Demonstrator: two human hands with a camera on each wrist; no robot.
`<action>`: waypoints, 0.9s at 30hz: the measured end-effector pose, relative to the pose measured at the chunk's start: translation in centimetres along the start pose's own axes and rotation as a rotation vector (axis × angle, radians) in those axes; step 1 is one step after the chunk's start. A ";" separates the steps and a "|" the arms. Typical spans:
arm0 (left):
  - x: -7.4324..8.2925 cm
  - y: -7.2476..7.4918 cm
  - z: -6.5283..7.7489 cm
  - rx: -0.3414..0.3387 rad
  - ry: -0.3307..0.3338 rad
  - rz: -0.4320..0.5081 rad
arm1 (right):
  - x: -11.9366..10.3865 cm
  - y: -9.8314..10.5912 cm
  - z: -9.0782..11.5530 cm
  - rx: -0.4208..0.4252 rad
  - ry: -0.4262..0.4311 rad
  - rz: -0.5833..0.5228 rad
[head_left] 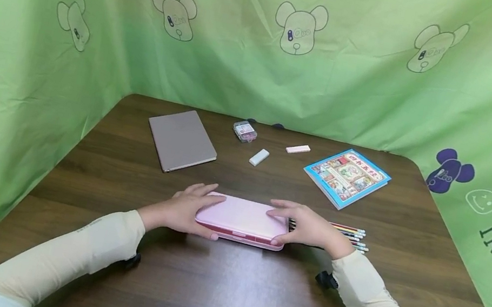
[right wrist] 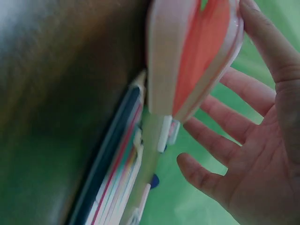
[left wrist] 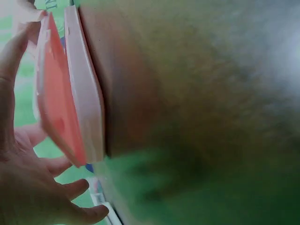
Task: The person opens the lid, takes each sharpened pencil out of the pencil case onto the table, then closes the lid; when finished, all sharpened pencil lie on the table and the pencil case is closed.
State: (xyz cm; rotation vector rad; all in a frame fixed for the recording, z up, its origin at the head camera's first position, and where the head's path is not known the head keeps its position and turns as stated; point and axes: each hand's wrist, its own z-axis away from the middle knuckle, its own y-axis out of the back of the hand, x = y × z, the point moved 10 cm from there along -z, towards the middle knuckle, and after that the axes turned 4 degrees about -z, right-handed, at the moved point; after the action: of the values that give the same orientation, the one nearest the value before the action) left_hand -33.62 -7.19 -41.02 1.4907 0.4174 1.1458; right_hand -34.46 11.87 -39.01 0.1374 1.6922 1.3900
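Note:
A pink pencil case [head_left: 242, 216] lies near the middle of the table, its long side facing me. Its lid stands ajar; both wrist views show the coral-red inside [left wrist: 61, 93] between lid and base. My left hand [head_left: 187, 209] holds the lid at the left end, thumb at the front edge and the other fingers spread over the top and behind. At the other end my right hand [head_left: 307, 226] holds the lid likewise, thumb at the front corner. Several pencils [head_left: 351, 231] lie beside the case, partly hidden under my right hand.
Farther back lie a grey-brown notebook [head_left: 182, 140], a small clear box [head_left: 245, 131], a white eraser-like block [head_left: 259, 157], a pink-and-white bar [head_left: 298, 149] and a blue-bordered book [head_left: 347, 178]. Green curtain [head_left: 242, 65] surrounds the table's back and sides.

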 end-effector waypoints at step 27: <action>1.8 -0.2 -2.3 -0.041 -0.059 -0.140 | 0.1 -1.0 -1.1 -0.019 -0.093 0.034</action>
State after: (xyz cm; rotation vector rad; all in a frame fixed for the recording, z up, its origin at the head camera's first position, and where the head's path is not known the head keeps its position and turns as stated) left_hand -34.65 -4.44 -40.72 1.4331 0.4481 0.9919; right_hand -34.83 10.74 -39.91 0.2174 1.6056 1.4032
